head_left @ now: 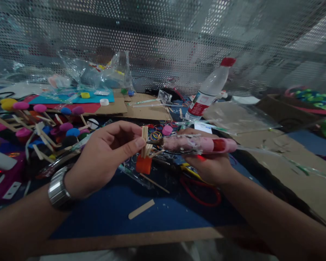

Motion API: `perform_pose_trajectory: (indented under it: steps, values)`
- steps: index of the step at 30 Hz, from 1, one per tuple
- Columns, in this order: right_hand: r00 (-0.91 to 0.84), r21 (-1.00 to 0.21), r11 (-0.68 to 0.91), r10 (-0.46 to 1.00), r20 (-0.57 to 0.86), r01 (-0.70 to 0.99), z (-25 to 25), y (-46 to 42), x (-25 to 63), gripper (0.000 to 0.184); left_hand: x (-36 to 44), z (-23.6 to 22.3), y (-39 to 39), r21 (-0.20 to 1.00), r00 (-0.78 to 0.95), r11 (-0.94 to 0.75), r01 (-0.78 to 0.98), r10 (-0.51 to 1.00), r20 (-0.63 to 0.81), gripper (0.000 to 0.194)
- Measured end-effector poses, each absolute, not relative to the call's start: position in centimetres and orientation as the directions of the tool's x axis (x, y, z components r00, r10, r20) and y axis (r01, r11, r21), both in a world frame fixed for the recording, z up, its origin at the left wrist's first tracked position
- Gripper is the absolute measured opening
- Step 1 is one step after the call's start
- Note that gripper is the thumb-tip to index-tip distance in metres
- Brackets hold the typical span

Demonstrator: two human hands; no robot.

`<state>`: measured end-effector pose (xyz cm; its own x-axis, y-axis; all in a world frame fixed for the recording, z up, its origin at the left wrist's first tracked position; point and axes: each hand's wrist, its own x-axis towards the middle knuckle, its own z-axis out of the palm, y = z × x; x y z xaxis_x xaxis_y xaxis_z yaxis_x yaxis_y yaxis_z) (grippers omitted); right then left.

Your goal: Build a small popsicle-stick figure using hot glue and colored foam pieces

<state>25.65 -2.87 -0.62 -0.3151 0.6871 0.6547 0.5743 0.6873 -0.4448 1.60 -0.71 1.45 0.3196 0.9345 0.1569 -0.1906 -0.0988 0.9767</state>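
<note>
My left hand (105,156) pinches a small bundle of wooden sticks (145,143) that stands on an orange bottle cap (143,164), held above the blue mat (119,214). A silver watch (58,188) is on that wrist. My right hand (209,163) grips a pink hot glue gun (195,144), its nozzle pointing left and touching the sticks just beside my left thumb. A clear glue stick (250,149) juts out of the gun's back end to the right.
Left of me lies a heap of coloured caps on sticks (43,125). A plastic bottle with a red cap (210,90) stands behind. A loose wooden stick (141,209) and a red rubber band (201,192) lie on the mat. Perforated metal wall (163,43) closes the back.
</note>
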Motion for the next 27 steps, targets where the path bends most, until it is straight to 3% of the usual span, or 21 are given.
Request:
perform_pose_trajectory:
  steps: [14,21,27]
  values:
    - [-0.342,-0.507,0.66,0.736,0.585,0.555,-1.18,-2.75,26.34,0.02,1.61,1.33,-0.68,0.974,0.311,-0.08,-0.214,0.939,0.145,0.015]
    - [-0.432,-0.447,0.765,0.636,0.639,0.465,-0.5,-2.8,25.58,0.036,1.43,1.14,-0.5,0.973,0.301,-0.093,-0.213,0.941,0.156,0.016]
    - [-0.424,-0.444,0.747,0.654,0.627,0.495,-0.65,-2.87,25.86,0.029,1.39,1.12,-0.5,0.972,0.289,-0.098,-0.216,0.944,0.159,0.017]
